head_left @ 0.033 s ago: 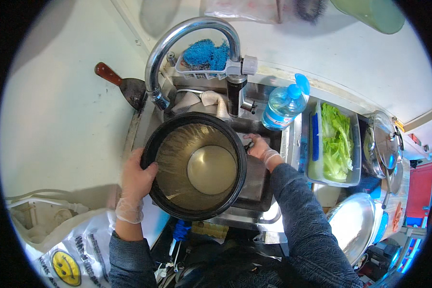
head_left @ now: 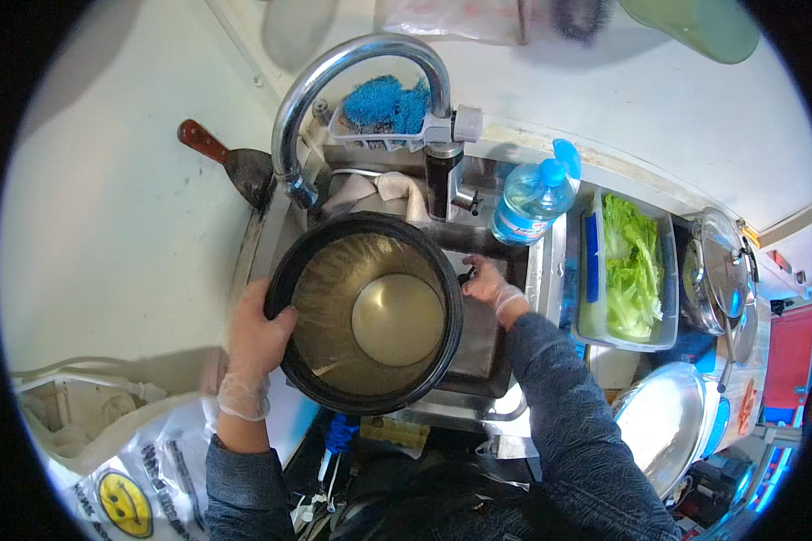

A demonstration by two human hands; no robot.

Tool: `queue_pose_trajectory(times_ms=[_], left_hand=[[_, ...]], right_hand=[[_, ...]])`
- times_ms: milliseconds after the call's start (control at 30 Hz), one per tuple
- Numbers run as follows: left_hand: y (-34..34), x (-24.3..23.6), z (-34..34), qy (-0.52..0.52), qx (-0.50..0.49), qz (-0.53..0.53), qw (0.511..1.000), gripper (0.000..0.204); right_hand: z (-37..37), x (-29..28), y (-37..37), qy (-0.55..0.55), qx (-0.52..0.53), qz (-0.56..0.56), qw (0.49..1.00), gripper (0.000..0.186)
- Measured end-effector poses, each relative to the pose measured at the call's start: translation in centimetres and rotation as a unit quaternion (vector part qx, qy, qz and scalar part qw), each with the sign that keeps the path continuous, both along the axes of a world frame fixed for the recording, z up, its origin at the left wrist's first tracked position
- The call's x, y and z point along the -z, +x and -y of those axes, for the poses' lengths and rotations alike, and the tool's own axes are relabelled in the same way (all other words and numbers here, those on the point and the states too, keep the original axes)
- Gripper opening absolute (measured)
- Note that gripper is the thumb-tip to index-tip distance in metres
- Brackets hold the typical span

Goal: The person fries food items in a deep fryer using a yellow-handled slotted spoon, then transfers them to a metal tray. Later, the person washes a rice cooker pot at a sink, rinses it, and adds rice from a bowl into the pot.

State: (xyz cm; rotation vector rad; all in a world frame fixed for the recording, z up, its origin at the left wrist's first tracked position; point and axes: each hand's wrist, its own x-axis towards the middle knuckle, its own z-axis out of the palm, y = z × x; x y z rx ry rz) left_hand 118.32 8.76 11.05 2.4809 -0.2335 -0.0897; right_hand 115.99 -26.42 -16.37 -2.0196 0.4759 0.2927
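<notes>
Against a white wall point(head_left: 90, 234), over a steel sink point(head_left: 478, 371), gripping a deep black-rimmed pot point(head_left: 323, 311) with the gloved left hand point(head_left: 262, 329), thumb over the rim. Reaching a small dark piece point(head_left: 465, 276) at the pot's right with the right hand point(head_left: 487, 279); cannot tell whether clasping or merely touching. Crowded by a curved faucet point(head_left: 381, 42), a blue-capped bottle point(head_left: 525, 203) and, farther right, a tub point(head_left: 594, 320) of lettuce point(head_left: 632, 270). Liable to tip from so one-sided a hold, spilling any liquid inside, or to slip through slick gloves.
</notes>
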Motion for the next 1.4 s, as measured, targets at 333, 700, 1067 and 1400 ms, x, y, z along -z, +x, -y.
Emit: queue_pose_trajectory(times_ms=[333,700,1067,1400], left_hand=[[-0.1,-0.4,-0.2,-0.003,0.01,-0.023,1.0,0.036],[4.3,-8.1,5.6,-0.297,0.103,0.057,0.947,0.043],[3.1,-8.3,9.3,-0.256,0.155,-0.033,0.954,0.024],[2.7,-7.9,8.9,-0.279,0.178,-0.045,0.943,0.02]], right_hand=[[-2.5,-2.4,-1.0,-0.123,0.049,0.04,0.99,0.033],[-1.6,-11.1,2.3,0.348,0.264,0.161,0.885,0.04],[-0.7,-9.6,4.6,0.248,0.27,0.089,0.926,0.019],[0.0,-9.4,0.2,0.038,0.188,0.145,0.971,0.044]])
